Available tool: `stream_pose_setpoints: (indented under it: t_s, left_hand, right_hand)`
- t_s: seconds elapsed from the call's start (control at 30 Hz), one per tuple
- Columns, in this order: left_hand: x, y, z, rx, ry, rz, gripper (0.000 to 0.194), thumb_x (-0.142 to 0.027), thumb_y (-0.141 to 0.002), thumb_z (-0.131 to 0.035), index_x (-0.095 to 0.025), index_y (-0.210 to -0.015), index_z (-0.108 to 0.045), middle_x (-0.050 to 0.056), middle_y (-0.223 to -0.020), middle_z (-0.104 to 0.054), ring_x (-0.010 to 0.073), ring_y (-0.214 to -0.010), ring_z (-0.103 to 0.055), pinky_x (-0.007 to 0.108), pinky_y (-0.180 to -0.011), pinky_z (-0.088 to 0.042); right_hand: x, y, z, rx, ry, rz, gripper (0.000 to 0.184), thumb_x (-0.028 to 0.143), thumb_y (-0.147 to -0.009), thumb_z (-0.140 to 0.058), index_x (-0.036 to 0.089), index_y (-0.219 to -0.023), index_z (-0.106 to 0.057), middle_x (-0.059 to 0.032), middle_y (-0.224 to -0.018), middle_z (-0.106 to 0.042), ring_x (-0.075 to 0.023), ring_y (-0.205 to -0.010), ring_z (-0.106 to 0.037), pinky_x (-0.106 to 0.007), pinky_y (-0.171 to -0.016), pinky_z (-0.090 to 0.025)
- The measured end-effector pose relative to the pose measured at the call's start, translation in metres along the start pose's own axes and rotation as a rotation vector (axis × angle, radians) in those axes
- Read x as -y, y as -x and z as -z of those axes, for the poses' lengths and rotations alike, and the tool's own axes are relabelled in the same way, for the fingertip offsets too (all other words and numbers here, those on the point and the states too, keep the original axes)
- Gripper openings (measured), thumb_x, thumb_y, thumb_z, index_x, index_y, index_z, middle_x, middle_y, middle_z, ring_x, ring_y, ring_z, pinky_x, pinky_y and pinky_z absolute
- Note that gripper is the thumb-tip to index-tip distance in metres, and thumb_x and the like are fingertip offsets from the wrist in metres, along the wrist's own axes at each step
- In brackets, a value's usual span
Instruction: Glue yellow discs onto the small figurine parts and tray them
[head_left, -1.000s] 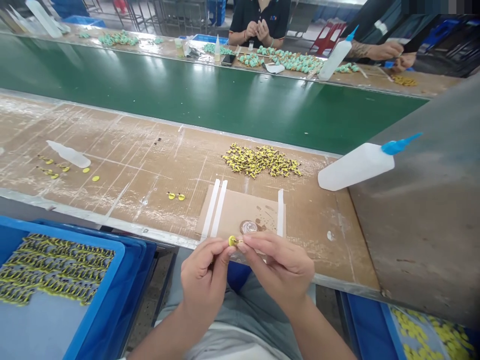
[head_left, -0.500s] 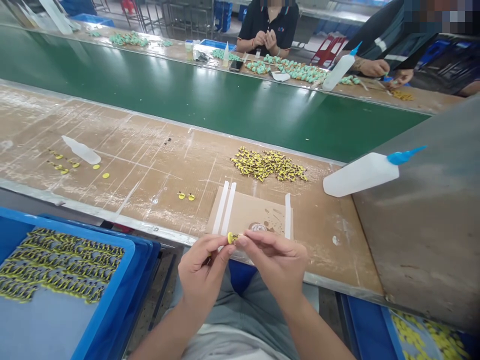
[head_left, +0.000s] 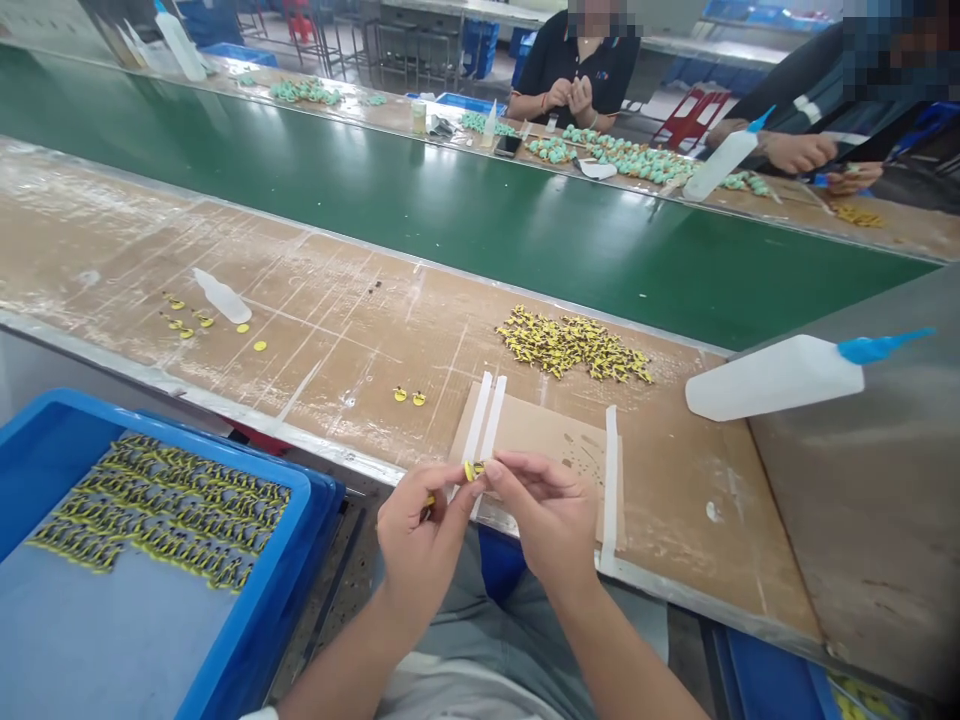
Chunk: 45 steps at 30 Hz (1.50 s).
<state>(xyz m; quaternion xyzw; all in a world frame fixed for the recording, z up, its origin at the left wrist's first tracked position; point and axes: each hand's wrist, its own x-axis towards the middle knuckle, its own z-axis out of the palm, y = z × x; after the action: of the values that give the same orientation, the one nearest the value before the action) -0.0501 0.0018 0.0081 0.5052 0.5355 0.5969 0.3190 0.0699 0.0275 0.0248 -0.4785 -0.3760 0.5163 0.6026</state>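
over cardboard (head_left: 540, 430), left hand (head_left: 420, 540) and right hand (head_left: 544, 520) pinch yellow piece (head_left: 473, 470)

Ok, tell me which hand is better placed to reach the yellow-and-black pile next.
Right, probably: the right hand sits almost below the yellow-and-black pile; the left hand lies farther off.

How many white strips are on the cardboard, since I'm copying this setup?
3: one strip and a second side by side at the left of the cardboard, a third along its right edge. Others could be hidden.
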Motion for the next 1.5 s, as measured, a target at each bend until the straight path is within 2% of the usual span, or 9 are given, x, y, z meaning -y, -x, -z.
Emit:
stream_pose_setpoints:
  t_s: [0.13, 0.27, 0.37, 0.47, 0.57, 0.9, 1.03, 1.17, 1.5]
  left_hand:
    - [0.001, -0.008, 0.008, -0.06, 0.115, 0.211, 0.024, -0.022, -0.076, -0.079, -0.021, -0.099, -0.069, 0.0, -0.085, -0.068, 0.0062, -0.053, -0.045, 0.021, -0.051, -0.041]
    - [0.007, -0.026, 0.025, -0.148, 0.56, 0.496, 0.023, -0.03, -0.086, -0.066, -0.019, -0.106, -0.068, 0.005, -0.095, -0.07, 0.0078, -0.062, -0.056, 0.021, -0.058, -0.047]
    - [0.014, -0.036, 0.04, -0.104, 0.817, 0.628, 0.029, -0.017, -0.084, -0.06, -0.016, -0.112, -0.068, 0.013, -0.116, -0.07, 0.016, -0.094, -0.068, 0.027, -0.081, -0.054]
    - [0.018, -0.039, 0.051, -0.06, 0.884, 0.652, 0.043, -0.005, -0.079, -0.058, -0.014, -0.12, -0.065, 0.016, -0.13, -0.065, 0.0259, -0.125, -0.058, 0.04, -0.107, -0.045]
    - [0.018, -0.036, 0.056, -0.011, 0.905, 0.647, 0.047, -0.005, -0.081, -0.06, -0.016, -0.126, -0.061, 0.016, -0.137, -0.061, 0.0286, -0.133, -0.051, 0.046, -0.116, -0.036]
    - [0.019, -0.026, 0.052, 0.099, 0.926, 0.652, 0.045, -0.011, -0.09, -0.061, -0.019, -0.133, -0.056, 0.016, -0.143, -0.057, 0.0265, -0.136, -0.048, 0.041, -0.117, -0.034]
    - [0.014, -0.02, 0.047, 0.142, 0.965, 0.746, 0.044, -0.007, -0.088, -0.056, -0.016, -0.131, -0.059, 0.015, -0.143, -0.056, 0.0241, -0.137, -0.047, 0.032, -0.11, -0.041]
    - [0.007, -0.014, 0.037, 0.209, 1.044, 0.795, 0.046, -0.011, -0.085, -0.05, -0.011, -0.13, -0.061, 0.017, -0.145, -0.054, 0.0264, -0.137, -0.045, 0.026, -0.095, -0.049]
    - [-0.002, 0.008, 0.005, 0.344, 0.936, 0.882, 0.039, -0.015, -0.088, -0.051, -0.009, -0.122, -0.069, 0.017, -0.133, -0.064, 0.0272, -0.132, -0.05, 0.033, -0.108, -0.041]
  right_hand:
    - [-0.017, -0.017, -0.014, -0.026, 0.024, -0.026, 0.021, 0.033, -0.075, -0.081, 0.017, -0.086, -0.074, -0.0037, -0.068, -0.075, -0.0171, -0.058, -0.071, -0.028, -0.058, -0.062]
    - [-0.036, -0.045, -0.026, 0.057, 0.573, 0.353, 0.019, 0.033, -0.088, -0.066, 0.016, -0.093, -0.074, -0.0073, -0.082, -0.076, -0.0169, -0.068, -0.071, -0.03, -0.065, -0.06]
    - [-0.049, -0.063, -0.033, 0.203, 0.795, 0.494, 0.017, 0.028, -0.091, -0.06, 0.02, -0.092, -0.075, -0.0058, -0.085, -0.076, -0.0158, -0.072, -0.069, -0.028, -0.069, -0.056]
    - [-0.059, -0.071, -0.036, 0.259, 0.883, 0.52, 0.018, 0.025, -0.093, -0.058, 0.021, -0.097, -0.075, -0.0058, -0.086, -0.075, -0.0168, -0.075, -0.068, -0.028, -0.071, -0.053]
    - [-0.067, -0.072, -0.037, 0.262, 0.953, 0.537, 0.021, 0.024, -0.094, -0.056, 0.019, -0.105, -0.073, -0.007, -0.09, -0.075, -0.0181, -0.079, -0.069, -0.028, -0.073, -0.051]
    - [-0.054, -0.056, -0.031, 0.245, 0.926, 0.595, 0.024, 0.023, -0.094, -0.055, 0.017, -0.115, -0.066, -0.0104, -0.104, -0.072, -0.0184, -0.089, -0.068, -0.03, -0.082, -0.054]
    - [-0.026, -0.02, -0.018, 0.479, 0.701, 0.558, 0.019, 0.02, -0.092, -0.059, 0.02, -0.11, -0.067, -0.0068, -0.098, -0.07, -0.0144, -0.082, -0.067, -0.025, -0.073, -0.055]
    - [-0.01, 0.001, -0.002, 0.618, 0.795, 0.468, 0.02, 0.023, -0.094, -0.057, 0.022, -0.111, -0.068, -0.007, -0.098, -0.067, -0.0154, -0.085, -0.066, -0.025, -0.073, -0.054]
    - [-0.004, 0.016, 0.034, 0.55, 0.847, 0.496, 0.018, 0.021, -0.096, -0.055, 0.022, -0.096, -0.073, -0.0031, -0.086, -0.073, -0.0133, -0.077, -0.069, -0.021, -0.066, -0.05]
